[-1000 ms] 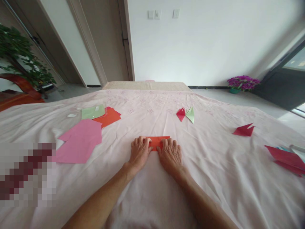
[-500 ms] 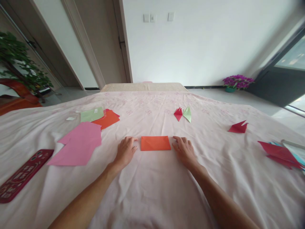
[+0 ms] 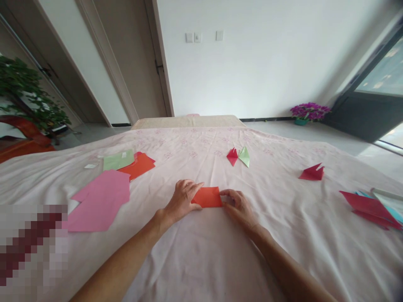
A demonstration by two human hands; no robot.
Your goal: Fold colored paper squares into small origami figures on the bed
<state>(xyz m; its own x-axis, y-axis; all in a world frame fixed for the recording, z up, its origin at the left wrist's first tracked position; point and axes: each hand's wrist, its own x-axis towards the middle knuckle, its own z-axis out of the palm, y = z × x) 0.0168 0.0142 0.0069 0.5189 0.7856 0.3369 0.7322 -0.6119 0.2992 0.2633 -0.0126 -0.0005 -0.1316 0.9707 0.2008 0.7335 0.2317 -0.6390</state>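
Under your work there is the cloth (image 3: 195,256). Your left hand (image 3: 181,198) is half-curled, thumb and fingers on the left end of the paper (image 3: 208,197); your right hand (image 3: 239,207), also half-curled, is at the right end. Whether either one pinches, I cannot tell. The paper lies between them. You are probably squaring it for folding; the next move calls for steady fingers and matched edges.

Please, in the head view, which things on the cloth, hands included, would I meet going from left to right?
Dark red pixelated thing, pink sheets, orange sheet, left hand, orange paper rectangle, right hand, small red folded paper, red paper at the right edge.
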